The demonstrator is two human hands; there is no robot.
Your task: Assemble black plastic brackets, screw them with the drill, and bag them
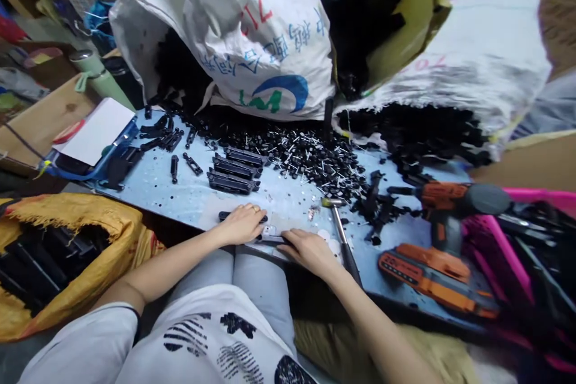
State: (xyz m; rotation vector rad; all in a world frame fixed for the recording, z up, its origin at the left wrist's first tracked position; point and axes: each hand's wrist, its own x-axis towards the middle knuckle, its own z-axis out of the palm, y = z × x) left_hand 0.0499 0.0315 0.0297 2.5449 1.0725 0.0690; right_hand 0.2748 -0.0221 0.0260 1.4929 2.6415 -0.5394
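At the table's near edge, my left hand [243, 225] is closed over a long black plastic part [224, 216], whose ends stick out on both sides of the palm. Just to its right, the curled fingers of my right hand [311, 252] grip the end of a dark narrow bar [270, 240]. A small pale metal-looking piece [269, 230] lies between the hands. Beyond my left hand several long black plastic parts [234, 173] are lined up in a stack. A hammer [342, 234] lies beside my right hand, its head pointing away from me.
A heap of black pieces and metal pins [310, 156] spreads across the blue tabletop [189, 198]. White sacks [270, 30] of black parts stand behind. An orange cordless drill [443, 246] lies at right, near a pink bin [504, 252]. A yellow sack [130, 234] sits at left.
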